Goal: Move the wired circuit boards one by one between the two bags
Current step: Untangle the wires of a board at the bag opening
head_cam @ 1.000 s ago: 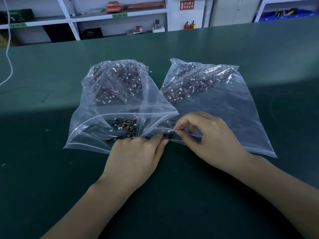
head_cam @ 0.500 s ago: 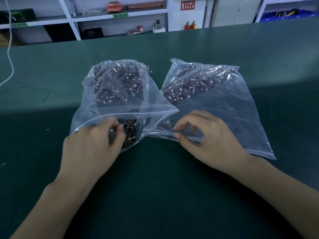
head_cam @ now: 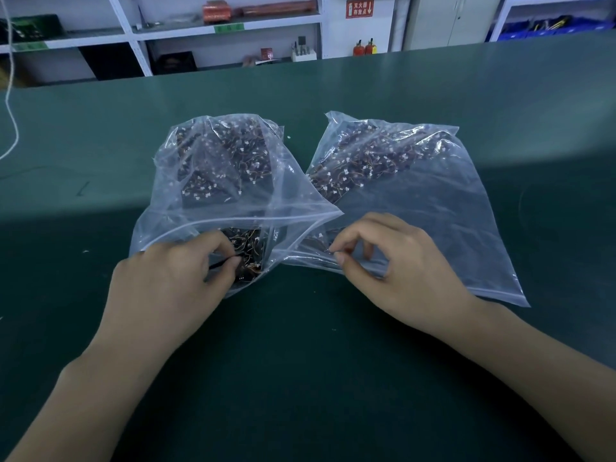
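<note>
Change: since a second ago the left hand (head_cam: pixel 170 281) has shifted from the middle, beside the right hand, to the mouth of the left bag (head_cam: pixel 230 201); the right hand (head_cam: pixel 396 271) has barely moved.
Left hand: fingers curled at the left bag's open mouth, thumb and forefinger pinching a thin dark piece among the boards there; exactly what it is cannot be told.
Right hand: thumb and forefinger pinching the near edge of the right bag (head_cam: pixel 433 208), other fingers loosely curled above the plastic.
Left bag: clear zip bag, mouth open toward the person, puffed up, its corner overlapping the right bag.
Right bag: clear zip bag lying flatter, mouth toward the person.
Boards: dark wired circuit boards (head_cam: pixel 226 161) piled in the left bag's far end and at its mouth; more boards (head_cam: pixel 370 158) heaped in the right bag's far end.
Table: green mat (head_cam: pixel 300 378), both bags side by side at its middle.
Background: white shelves (head_cam: pixel 230 28) behind the table.
</note>
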